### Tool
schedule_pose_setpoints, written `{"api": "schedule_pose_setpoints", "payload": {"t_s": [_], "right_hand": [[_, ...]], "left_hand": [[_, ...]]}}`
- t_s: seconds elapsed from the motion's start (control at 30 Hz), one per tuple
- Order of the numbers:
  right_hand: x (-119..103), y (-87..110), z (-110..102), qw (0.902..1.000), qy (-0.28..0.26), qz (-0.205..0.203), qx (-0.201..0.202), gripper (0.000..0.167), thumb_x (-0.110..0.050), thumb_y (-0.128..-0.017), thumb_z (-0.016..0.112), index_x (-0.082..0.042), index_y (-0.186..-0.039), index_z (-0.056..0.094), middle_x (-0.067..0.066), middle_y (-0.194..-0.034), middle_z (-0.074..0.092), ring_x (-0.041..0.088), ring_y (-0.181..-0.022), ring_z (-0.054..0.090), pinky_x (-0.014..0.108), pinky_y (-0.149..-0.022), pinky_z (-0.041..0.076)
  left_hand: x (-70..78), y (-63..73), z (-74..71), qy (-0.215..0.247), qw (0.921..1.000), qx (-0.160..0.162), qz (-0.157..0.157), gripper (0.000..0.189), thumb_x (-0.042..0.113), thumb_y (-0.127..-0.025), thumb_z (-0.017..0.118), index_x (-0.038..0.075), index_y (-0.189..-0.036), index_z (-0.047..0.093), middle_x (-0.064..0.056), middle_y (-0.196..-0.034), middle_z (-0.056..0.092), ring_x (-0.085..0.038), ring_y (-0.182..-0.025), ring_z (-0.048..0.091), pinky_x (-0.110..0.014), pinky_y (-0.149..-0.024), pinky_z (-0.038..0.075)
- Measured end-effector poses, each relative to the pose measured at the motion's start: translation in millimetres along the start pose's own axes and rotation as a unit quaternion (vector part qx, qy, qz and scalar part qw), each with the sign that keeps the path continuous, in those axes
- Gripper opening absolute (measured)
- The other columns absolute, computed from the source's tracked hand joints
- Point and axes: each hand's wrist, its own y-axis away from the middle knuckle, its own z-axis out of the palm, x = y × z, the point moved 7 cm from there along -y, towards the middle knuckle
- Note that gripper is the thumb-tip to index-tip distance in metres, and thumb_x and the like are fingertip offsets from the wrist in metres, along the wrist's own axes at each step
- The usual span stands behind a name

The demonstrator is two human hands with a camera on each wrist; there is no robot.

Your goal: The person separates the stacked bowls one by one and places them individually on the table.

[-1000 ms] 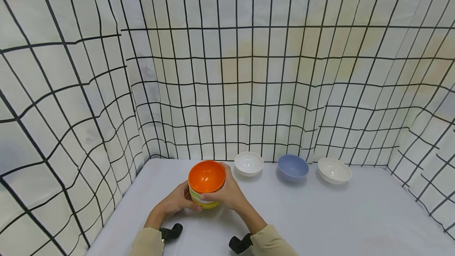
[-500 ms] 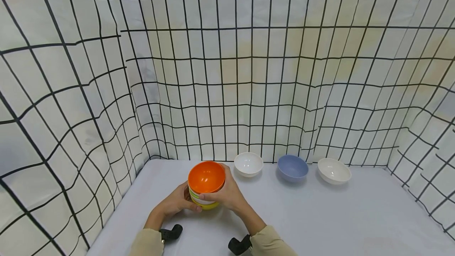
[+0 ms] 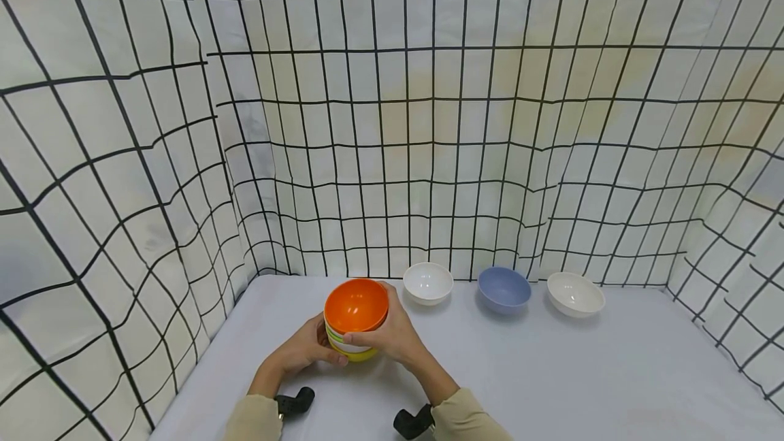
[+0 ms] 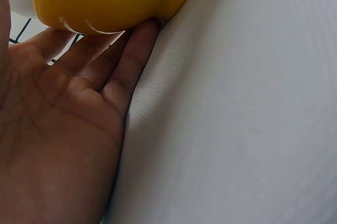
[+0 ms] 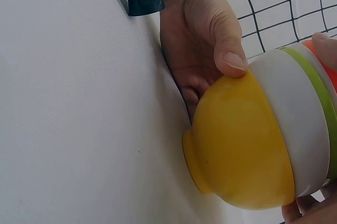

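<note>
A stack of nested bowls stands at the front left of the table, held between both hands. On top is an orange bowl point(image 3: 355, 308). Beneath it shows a white bowl point(image 5: 289, 113) with a green band point(image 5: 315, 84), and a yellow bowl point(image 5: 239, 145) forms the base. My left hand point(image 3: 301, 346) holds the yellow bowl low on the left side, its thumb across the front and fingers behind. Higher up on the right, my right hand point(image 3: 398, 332) grips the orange bowl, thumb in front. Its other fingers are partly hidden behind the stack.
Along the back of the white table point(image 3: 551, 373) stand a white bowl point(image 3: 428, 283), a blue bowl point(image 3: 504, 289) and a cream bowl point(image 3: 576, 295). Pale walls with a black grid point(image 3: 429, 121) enclose the back and sides. A black device point(image 3: 297, 401) is strapped to each wrist.
</note>
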Motion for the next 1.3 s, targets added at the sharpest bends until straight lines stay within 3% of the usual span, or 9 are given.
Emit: {"api": "schedule_pose_setpoints", "payload": {"t_s": [0.97,1.03,1.2,1.3], "right_hand": [[-3.2,-1.0,-4.3,0.9988,0.036,-0.030,0.012,0.096,-0.030,-0.073,0.093,-0.022,-0.150,0.036,-0.003,-0.143,0.054,0.020,-0.130,0.056,0.038,-0.106,0.055],[-3.9,-1.0,-4.7,0.9986,0.038,-0.034,0.015,0.096,-0.030,-0.073,0.093,-0.022,-0.150,0.036,-0.003,-0.143,0.054,0.020,-0.130,0.056,0.038,-0.106,0.055],[-4.8,-0.9,-7.3,0.9979,0.047,-0.034,0.029,0.097,-0.031,-0.073,0.093,-0.021,-0.151,0.035,0.000,-0.143,0.055,0.023,-0.130,0.056,0.042,-0.105,0.056],[-6.1,-1.4,-9.6,0.9976,0.049,-0.033,0.036,0.097,-0.030,-0.074,0.092,-0.020,-0.152,0.035,0.001,-0.143,0.055,0.025,-0.130,0.056,0.045,-0.105,0.056]], "left_hand": [[2.0,0.8,0.3,-0.010,0.9999,0.005,-0.008,0.097,0.009,-0.077,0.089,0.009,-0.157,0.033,-0.013,-0.157,0.046,-0.011,-0.135,0.051,-0.011,-0.108,0.042],[1.4,0.8,0.0,-0.010,0.9998,0.007,-0.014,0.098,0.010,-0.077,0.089,0.010,-0.157,0.033,-0.011,-0.157,0.046,-0.014,-0.137,0.050,-0.014,-0.111,0.042],[0.6,0.7,-0.2,-0.009,0.9996,0.013,-0.024,0.101,0.010,-0.075,0.091,0.013,-0.158,0.032,-0.009,-0.160,0.043,-0.025,-0.146,0.042,-0.036,-0.123,0.036],[0.4,0.5,-0.5,-0.013,0.9996,0.014,-0.022,0.100,0.011,-0.076,0.090,0.013,-0.158,0.033,-0.009,-0.160,0.043,-0.027,-0.147,0.041,-0.037,-0.124,0.035]]}}
